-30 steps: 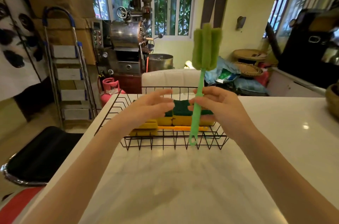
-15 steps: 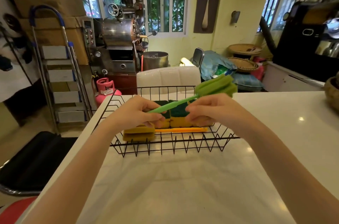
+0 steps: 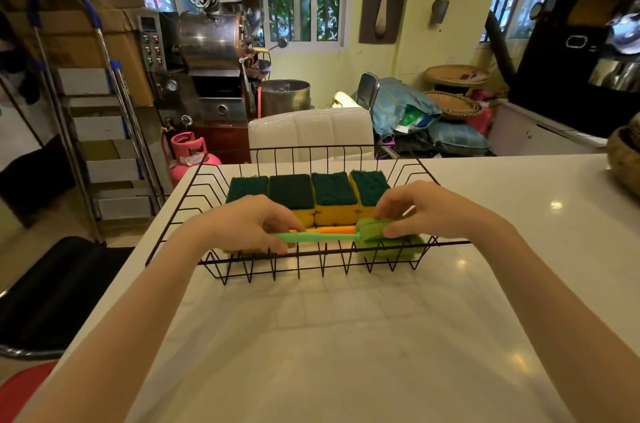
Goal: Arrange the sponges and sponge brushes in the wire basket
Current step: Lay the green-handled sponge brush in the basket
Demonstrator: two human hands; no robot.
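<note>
One wire basket sits on one desk. In it: four yellow sponges with dark green tops in a row, one green sponge brush, one orange brush, partly hidden. Two hands, left hand and right hand.

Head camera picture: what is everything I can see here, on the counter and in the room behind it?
wire basket: one, black, on the counter
sponges: four, green tops on yellow, row at the basket's back
green sponge brush: one, lying at the basket's front
orange brush: one, partly hidden behind the green one
counter: one, white
chair: one, white, behind the counter
stepladder: one, silver and blue, left
gas cylinder: one, pink, on the floor
metal machine: one, by the window
left hand: on the green handle
right hand: on the green foam head
</note>
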